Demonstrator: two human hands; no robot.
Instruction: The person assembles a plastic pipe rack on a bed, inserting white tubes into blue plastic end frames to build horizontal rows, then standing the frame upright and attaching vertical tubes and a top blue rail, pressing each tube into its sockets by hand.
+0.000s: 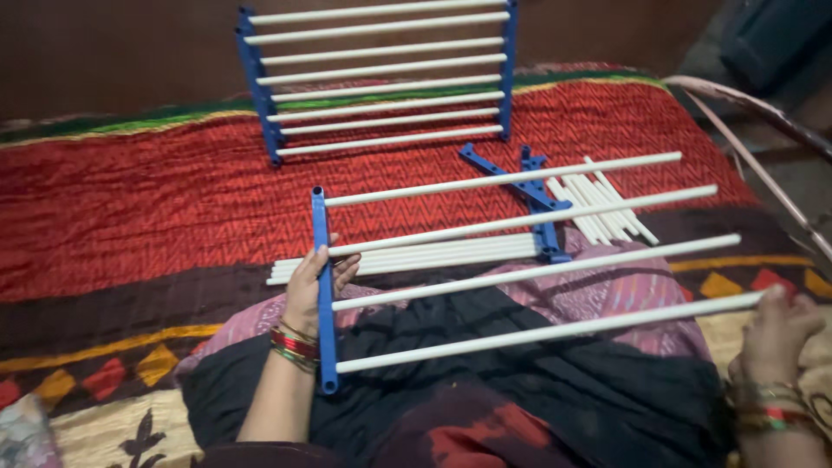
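Note:
My left hand (314,284) grips a blue plastic side bar (323,295) that lies across my lap. Several white rods run from that bar to the right. My right hand (777,334) holds the free end of the nearest white rod (555,332). A loose bundle of white rods (407,258) lies on the bed just beyond my left hand. Two more blue side bars (533,201) and a second pile of short white rods (602,211) lie farther right.
A finished rack panel (381,78), two blue bars joined by several white rods, leans at the back of the bed. The red patterned bedspread (130,199) covers the bed. A metal bed rail (763,165) runs along the right edge.

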